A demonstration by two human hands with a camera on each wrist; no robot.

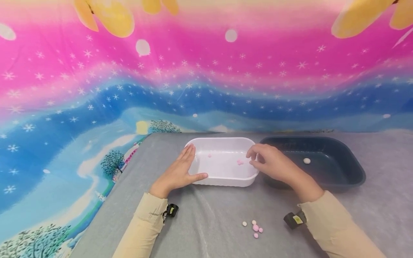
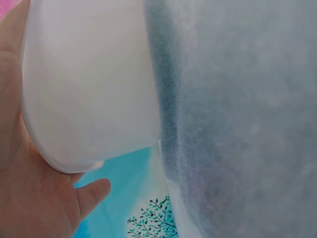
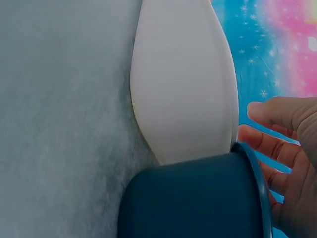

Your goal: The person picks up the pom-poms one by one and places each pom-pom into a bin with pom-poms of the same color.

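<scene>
Left hand [image 1: 179, 170] along left end of white tub [image 1: 222, 182], fingers straight and close together, thumb spread toward near rim, presumably steadying it. Right hand [image 1: 273, 161] at tub's right end, fingers bent, thumb and fingertips apart with nothing seen between; rim contact cannot be told. Pink balls [image 1: 240, 162] lie inside; dark tub [image 1: 351, 168], just beside, holds 1 white ball [image 1: 307, 161]. 5 loose balls [image 1: 255, 228] on grey cloth [image 1: 200, 225], probably left near the person for easy reach
</scene>
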